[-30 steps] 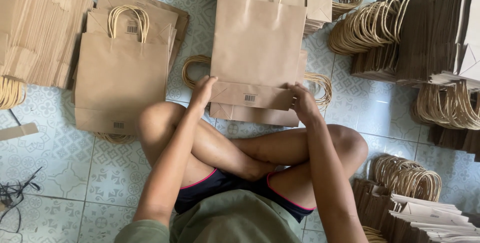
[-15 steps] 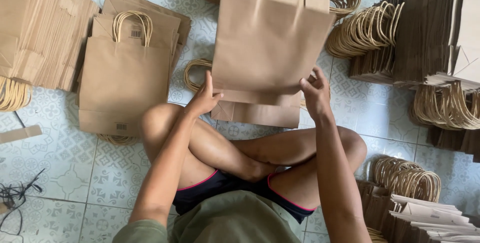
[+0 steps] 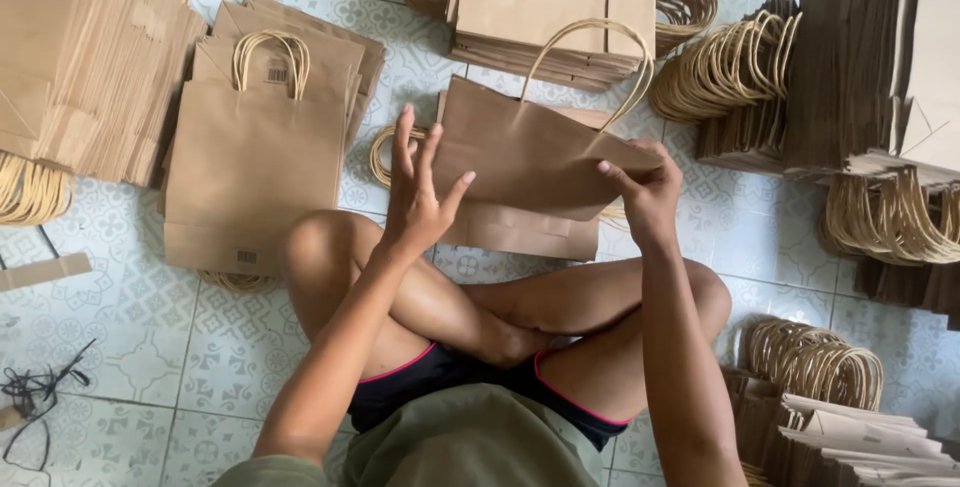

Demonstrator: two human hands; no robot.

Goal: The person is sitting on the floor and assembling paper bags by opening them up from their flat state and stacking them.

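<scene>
I sit cross-legged on a tiled floor. A flat brown paper bag (image 3: 530, 152) with a twisted paper handle is tilted up in front of my knees. My right hand (image 3: 645, 187) grips its lower right corner. At the bag's left edge my left hand (image 3: 418, 192) has its fingers spread, touching the bag or just off it. Beneath it lies a small pile of flat bags (image 3: 520, 232) on the floor.
A stack of finished bags (image 3: 255, 162) lies to the left. Tall stacks of flat bags (image 3: 70, 67) stand at far left, top centre (image 3: 550, 7) and right (image 3: 880, 97). More bags with handles (image 3: 830, 417) are at lower right. A black cord (image 3: 35, 392) lies at lower left.
The bag lay flat on the pile under both hands. It has been lifted and tipped so that its handle stands up. The left hand has opened and the right holds the corner.
</scene>
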